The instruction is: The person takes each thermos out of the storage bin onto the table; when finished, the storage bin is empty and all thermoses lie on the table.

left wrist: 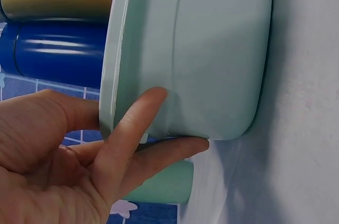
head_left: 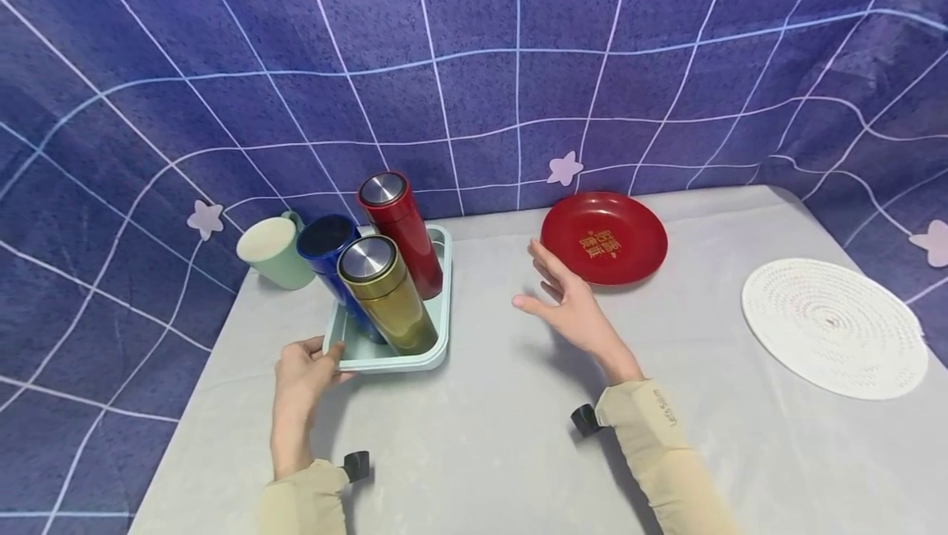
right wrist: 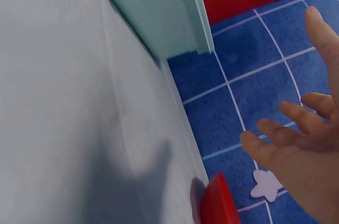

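My left hand [head_left: 305, 372] grips the front left corner of a pale green plastic bin [head_left: 396, 365], thumb over the rim and fingers along the outer wall, as the left wrist view shows. Inside the bin stand a gold thermos [head_left: 396, 304], a blue tumbler [head_left: 322, 259] and a red thermos [head_left: 406, 230]. The gold thermos partly hides the blue tumbler. Above the table, between the bin and a red plate [head_left: 640, 243], hovers my right hand [head_left: 578, 313], holding nothing. Its fingers [right wrist: 304, 115] are spread and relaxed in the right wrist view.
A pale green mug [head_left: 277, 255] stands behind the bin at the left. At the right lies a round white woven placemat [head_left: 829, 329]. Blue gridded cloth [head_left: 563, 82] hangs behind the white-covered table [head_left: 474, 453].
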A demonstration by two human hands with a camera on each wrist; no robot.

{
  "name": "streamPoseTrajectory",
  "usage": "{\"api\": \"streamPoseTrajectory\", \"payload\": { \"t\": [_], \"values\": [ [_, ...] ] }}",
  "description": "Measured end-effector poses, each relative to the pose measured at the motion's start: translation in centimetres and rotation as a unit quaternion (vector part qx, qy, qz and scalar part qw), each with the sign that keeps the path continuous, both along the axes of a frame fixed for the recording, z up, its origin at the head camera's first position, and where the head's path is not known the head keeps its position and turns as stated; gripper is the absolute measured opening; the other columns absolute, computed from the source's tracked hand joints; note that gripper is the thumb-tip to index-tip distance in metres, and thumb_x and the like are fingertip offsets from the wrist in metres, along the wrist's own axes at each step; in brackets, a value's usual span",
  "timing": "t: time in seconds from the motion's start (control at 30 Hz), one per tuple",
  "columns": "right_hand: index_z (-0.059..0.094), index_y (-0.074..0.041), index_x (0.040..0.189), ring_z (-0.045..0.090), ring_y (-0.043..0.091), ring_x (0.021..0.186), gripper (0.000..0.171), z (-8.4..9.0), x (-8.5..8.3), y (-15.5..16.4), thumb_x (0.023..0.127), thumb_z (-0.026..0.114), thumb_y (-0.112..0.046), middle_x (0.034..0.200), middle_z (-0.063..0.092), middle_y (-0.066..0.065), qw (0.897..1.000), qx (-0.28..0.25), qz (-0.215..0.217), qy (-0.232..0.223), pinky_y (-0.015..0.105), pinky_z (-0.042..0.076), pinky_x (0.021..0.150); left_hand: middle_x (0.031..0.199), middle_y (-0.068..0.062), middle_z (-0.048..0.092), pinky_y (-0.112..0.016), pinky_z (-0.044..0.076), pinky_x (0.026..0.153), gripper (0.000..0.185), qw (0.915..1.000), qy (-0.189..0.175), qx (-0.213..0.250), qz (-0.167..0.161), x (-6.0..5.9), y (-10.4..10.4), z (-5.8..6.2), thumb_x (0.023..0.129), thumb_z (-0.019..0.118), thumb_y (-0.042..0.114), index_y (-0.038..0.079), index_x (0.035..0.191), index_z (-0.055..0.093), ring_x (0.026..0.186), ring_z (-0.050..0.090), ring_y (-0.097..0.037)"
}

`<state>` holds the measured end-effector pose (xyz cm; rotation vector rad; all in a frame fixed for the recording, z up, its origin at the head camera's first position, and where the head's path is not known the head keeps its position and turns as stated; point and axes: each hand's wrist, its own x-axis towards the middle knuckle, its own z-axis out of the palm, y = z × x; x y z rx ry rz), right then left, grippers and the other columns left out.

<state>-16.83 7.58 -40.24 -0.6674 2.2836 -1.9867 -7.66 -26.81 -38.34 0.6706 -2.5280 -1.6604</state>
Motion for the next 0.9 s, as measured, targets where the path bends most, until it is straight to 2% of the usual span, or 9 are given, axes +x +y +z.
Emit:
{"api": "streamPoseTrajectory", "payload": {
  "t": [0.43,0.73,0.9],
  "values": [
    [0.032,-0.015,0.153,0.037,0.021,0.142,0.087,1.3,0.2,-3.9,0.081,0.080,-0.012,0.157,0.035,0.001,0.999,-0.001,0.038,0.008,0.044,0.035,0.116,0.109,-0.038,0.061,-0.019,0.059,0.062,0.041,0.9998,-0.002,0.016,0.008,0.1,0.1,-0.1,0.097,0.049,0.004,-0.024,0.128,0.045,0.057,0.067,-0.003],
    [0.032,-0.004,0.152,0.039,0.030,0.139,0.087,2.2,0.6,-7.4,0.079,0.080,-0.003,0.156,0.035,0.011,0.998,-0.013,0.067,0.005,0.043,0.034,0.116,0.110,-0.038,0.061,-0.019,0.059,0.062,0.041,0.9997,0.000,0.020,0.013,0.1,0.0,-0.1,0.097,0.049,0.004,-0.023,0.128,0.046,0.056,0.067,-0.002],
    [0.033,-0.010,0.152,0.041,0.029,0.138,0.090,2.4,0.9,-9.1,0.077,0.082,-0.007,0.154,0.039,0.010,0.997,-0.005,0.079,0.021,0.038,0.035,0.115,0.106,-0.037,0.063,-0.019,0.059,0.062,0.041,0.9998,0.001,0.014,0.016,0.0,0.1,-0.1,0.097,0.049,0.005,-0.023,0.128,0.047,0.057,0.068,-0.003]
  ]
}}
